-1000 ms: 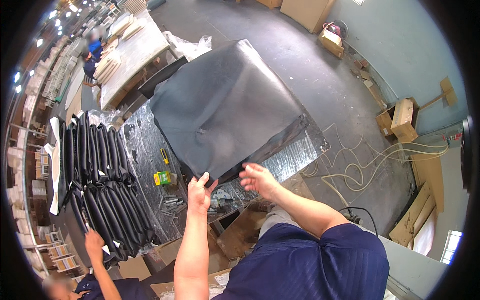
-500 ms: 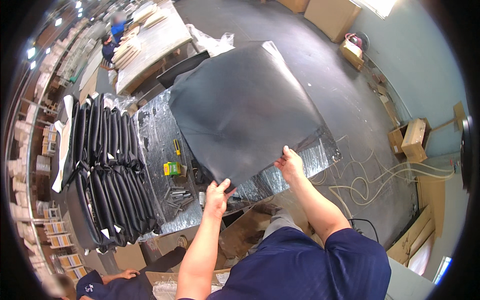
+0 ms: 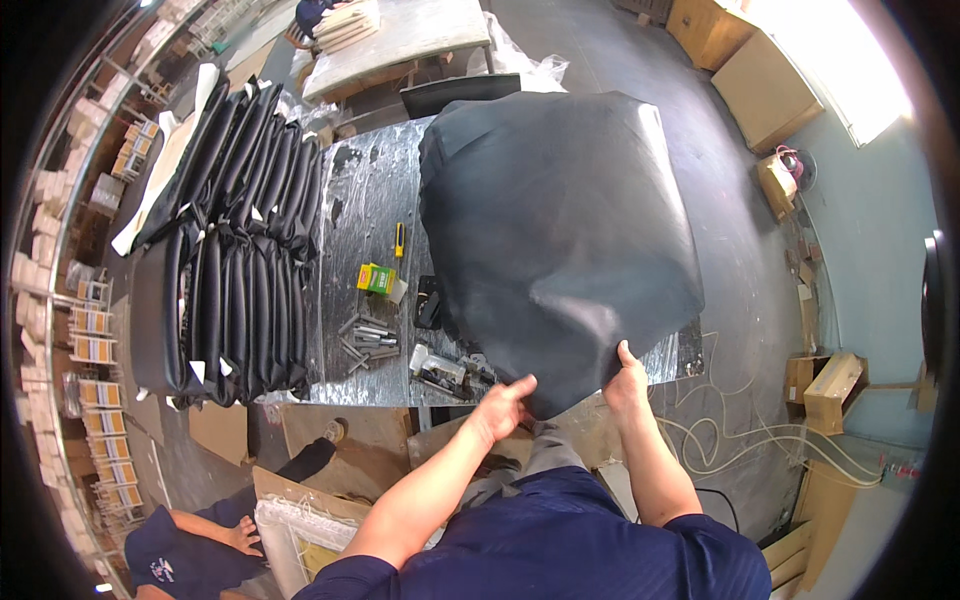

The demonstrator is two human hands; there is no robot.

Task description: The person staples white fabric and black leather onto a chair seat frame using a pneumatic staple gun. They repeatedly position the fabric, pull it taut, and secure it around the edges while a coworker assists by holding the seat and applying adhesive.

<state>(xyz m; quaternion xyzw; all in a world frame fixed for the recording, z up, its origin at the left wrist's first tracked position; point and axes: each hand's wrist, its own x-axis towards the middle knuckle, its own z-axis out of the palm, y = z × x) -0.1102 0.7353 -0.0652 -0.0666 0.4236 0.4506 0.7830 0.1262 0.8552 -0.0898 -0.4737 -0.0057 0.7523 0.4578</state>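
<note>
A foil-covered bench (image 3: 365, 190) fills the middle. At nine o'clock lie rows of black padded covers (image 3: 240, 270) — packed side by side on its left part. Near centre sit a yellow-handled cutter (image 3: 399, 239), a small green-and-yellow box (image 3: 377, 278) and loose metal bits (image 3: 362, 340). Cardboard boxes (image 3: 765, 70) stand at one o'clock; pale hoses (image 3: 740, 430) coil on the floor at four. A co-worker in dark blue (image 3: 185, 555) crouches at seven.
</note>
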